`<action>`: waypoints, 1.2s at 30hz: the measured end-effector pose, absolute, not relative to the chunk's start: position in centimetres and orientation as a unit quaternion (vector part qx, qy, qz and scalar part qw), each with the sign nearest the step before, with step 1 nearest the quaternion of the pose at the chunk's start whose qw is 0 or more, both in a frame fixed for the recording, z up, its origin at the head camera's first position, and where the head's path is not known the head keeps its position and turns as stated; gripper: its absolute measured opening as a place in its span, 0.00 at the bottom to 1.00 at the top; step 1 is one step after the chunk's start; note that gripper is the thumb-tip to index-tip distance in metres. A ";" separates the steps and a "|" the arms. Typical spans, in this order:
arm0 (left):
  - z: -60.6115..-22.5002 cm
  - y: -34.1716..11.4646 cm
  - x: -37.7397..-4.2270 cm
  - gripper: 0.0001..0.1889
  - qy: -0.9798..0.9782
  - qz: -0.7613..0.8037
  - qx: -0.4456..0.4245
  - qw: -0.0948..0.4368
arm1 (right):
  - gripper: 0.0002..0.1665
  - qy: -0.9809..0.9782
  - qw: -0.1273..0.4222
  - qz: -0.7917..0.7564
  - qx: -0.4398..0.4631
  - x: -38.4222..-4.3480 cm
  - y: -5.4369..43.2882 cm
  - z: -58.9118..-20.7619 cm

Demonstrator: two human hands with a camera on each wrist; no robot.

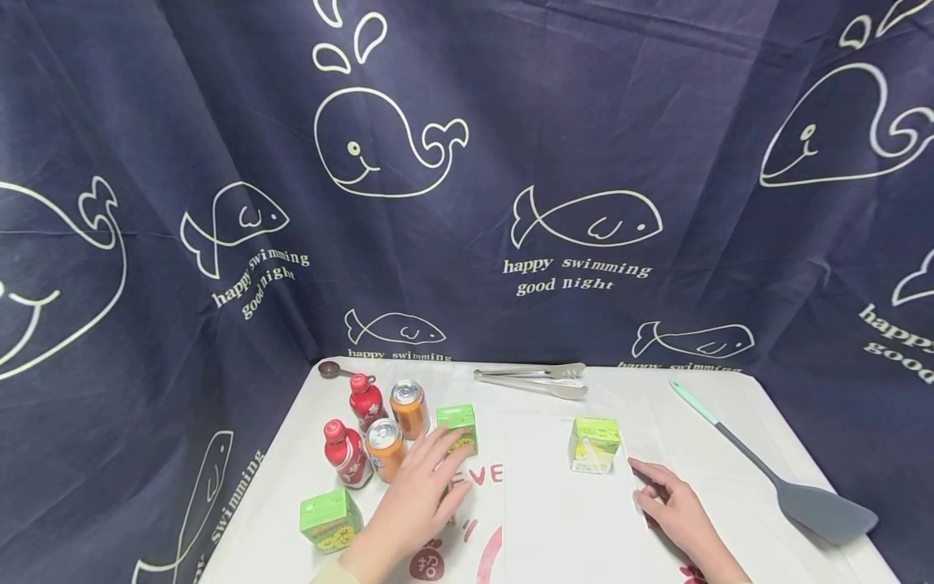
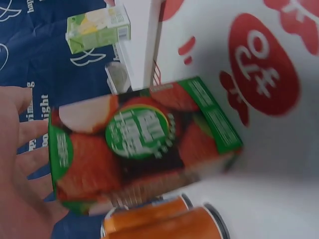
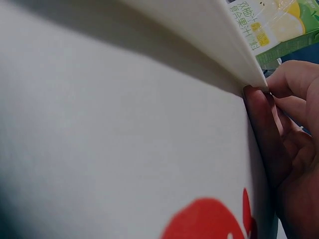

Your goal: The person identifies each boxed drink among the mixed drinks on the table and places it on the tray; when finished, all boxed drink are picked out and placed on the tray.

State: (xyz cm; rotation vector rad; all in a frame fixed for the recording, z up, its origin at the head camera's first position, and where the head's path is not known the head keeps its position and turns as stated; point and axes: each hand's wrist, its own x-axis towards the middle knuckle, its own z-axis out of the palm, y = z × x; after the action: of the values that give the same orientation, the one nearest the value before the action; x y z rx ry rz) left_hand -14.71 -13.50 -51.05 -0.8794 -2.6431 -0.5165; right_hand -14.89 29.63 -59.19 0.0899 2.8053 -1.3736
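Right grip (image 1: 671, 500) is pinching a white rectangular board (image 1: 558, 523) by its edge; left grip (image 1: 417, 491), fingers apart, is hanging beside a green cardboard carton (image 1: 456, 416).

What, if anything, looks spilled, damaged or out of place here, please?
Perhaps the spatula: its blade seems to jut past the right edge of the table, where it might get knocked. No spill shows; the carton on the white board stands upright.

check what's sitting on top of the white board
One yellow-green carton stands on the white board, toward its far right corner. The carton covers the patch directly beneath it, so that bit of surface cannot be seen.
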 end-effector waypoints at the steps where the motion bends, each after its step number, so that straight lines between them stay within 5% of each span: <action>1: -51.0 -13.8 -14.6 0.24 -0.923 -0.178 -0.303 0.154 | 0.35 0.897 0.009 -0.441 0.029 -14.9 29.6 -59.2; 16: -51.8 -20.2 -12.3 0.24 -0.916 -0.181 -0.277 0.227 | 0.34 0.896 0.004 -0.443 0.031 -14.9 29.6 -59.6; 36: -53.1 -26.2 -10.5 0.27 -0.934 -0.151 -0.226 0.233 | 0.32 0.899 -0.011 -0.438 0.024 -14.9 29.6 -59.5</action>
State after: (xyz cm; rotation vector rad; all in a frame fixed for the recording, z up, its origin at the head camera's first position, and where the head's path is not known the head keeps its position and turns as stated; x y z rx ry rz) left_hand -10.52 -26.17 -53.13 -0.6211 -2.5652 -0.4156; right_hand -14.87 29.56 -59.47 0.0755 2.8430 -1.3839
